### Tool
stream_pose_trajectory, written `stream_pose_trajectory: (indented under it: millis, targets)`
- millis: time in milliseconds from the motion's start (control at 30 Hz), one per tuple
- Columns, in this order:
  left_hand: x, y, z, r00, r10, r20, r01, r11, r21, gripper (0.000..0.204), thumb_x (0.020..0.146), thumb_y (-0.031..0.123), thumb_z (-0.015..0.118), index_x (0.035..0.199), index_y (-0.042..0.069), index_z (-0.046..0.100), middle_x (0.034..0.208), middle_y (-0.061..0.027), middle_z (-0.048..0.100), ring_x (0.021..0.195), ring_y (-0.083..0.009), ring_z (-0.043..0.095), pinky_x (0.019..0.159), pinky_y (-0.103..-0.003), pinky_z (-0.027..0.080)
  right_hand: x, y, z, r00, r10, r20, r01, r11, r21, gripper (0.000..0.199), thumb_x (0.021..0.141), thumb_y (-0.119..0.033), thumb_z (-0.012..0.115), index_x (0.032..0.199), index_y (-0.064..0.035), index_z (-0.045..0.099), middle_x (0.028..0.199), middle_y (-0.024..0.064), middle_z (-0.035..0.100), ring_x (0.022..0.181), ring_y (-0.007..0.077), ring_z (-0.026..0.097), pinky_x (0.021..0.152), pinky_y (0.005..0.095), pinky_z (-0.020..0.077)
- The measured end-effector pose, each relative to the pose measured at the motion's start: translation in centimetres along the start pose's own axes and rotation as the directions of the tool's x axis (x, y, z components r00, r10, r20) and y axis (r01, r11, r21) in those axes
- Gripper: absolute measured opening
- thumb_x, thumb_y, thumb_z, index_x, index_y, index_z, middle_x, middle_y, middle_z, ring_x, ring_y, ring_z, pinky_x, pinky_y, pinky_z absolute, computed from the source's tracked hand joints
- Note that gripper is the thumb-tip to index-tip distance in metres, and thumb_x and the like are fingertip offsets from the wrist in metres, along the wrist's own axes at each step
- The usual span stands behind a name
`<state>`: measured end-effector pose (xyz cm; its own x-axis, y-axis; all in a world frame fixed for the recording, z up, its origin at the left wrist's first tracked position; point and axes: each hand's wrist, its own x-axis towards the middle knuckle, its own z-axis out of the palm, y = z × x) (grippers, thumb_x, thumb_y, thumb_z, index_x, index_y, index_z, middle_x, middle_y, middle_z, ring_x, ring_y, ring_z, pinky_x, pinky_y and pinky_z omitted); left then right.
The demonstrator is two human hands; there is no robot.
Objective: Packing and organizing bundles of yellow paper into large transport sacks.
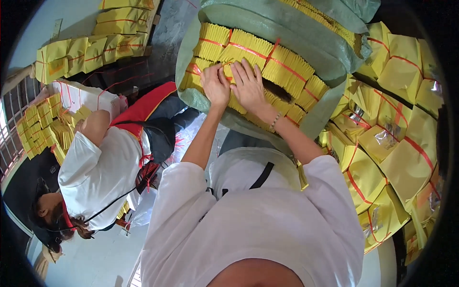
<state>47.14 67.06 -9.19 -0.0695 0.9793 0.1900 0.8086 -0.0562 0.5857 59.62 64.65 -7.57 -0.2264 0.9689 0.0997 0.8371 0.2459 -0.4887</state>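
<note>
Rightward, large red-banded yellow packets (406, 165) crowd close; co-worker (112, 162) at left. Left hand (215, 87), fingers bent, grip unclear, and flat right hand (249, 92) rest on ribbed yellow bundles (239, 53) inside crinkled green sack (306, 40).

Yel. bundles (245, 58) w/ red straps (287, 70)
</note>
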Motion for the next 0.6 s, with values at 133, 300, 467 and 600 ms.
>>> stream_pose_trajectory:
  millis: [133,300,467,600]
  targets:
    - [-1.3,-0.8,0.1,1.0,0.006,0.002,-0.006,0.996,0.094,0.012,0.087,0.013,0.055,0.097,0.009,0.06,0.091,-0.0097,0.057,0.089,-0.0303,0.051,0.08,-0.041,0.038,-2.2,-1.2,0.9,1.0,-0.006,0.009,0.006,0.999,0.037,0.061,0.081,-0.026,0.059,0.132,0.0022,0.042,0.14,0.0152,0.039,0.134,0.0298,0.03,0.107,0.0515,0.0216]
    - [0.7,-0.5,0.3,0.999,0.038,-0.001,-0.037,0.989,0.144,0.011,0.087,0.012,0.053,0.095,0.008,0.059,0.091,-0.0109,0.056,0.088,-0.0315,0.05,0.08,-0.042,0.038,0.0,0.0,1.1,0.999,-0.032,0.023,0.032,0.999,0.01,0.059,0.084,-0.027,0.056,0.134,0.0004,0.041,0.143,0.0125,0.036,0.136,0.028,0.027,0.11,0.0497,0.0174]
    - [-0.5,-0.9,0.9,0.999,0.043,0.011,-0.044,0.988,0.148,0.013,0.087,0.015,0.054,0.099,0.011,0.058,0.094,-0.0095,0.055,0.091,-0.0299,0.049,0.078,-0.041,0.037,-1.0,0.6,0.8,0.999,-0.014,0.031,0.012,0.997,0.079,0.056,0.085,-0.025,0.054,0.134,-0.0003,0.041,0.142,0.0122,0.036,0.136,0.0284,0.026,0.111,0.0472,0.0164]
    - [0.5,-1.0,-0.3,0.997,0.05,0.056,-0.054,0.996,0.07,0.018,0.088,0.017,0.053,0.102,0.008,0.058,0.096,-0.0117,0.055,0.091,-0.0315,0.049,0.081,-0.042,0.037,-2.3,1.9,-1.8,0.987,0.064,-0.15,-0.036,0.983,0.181,0.045,0.084,-0.017,0.054,0.125,0.0007,0.047,0.129,0.0162,0.045,0.123,0.0318,0.04,0.103,0.0467,0.0279]
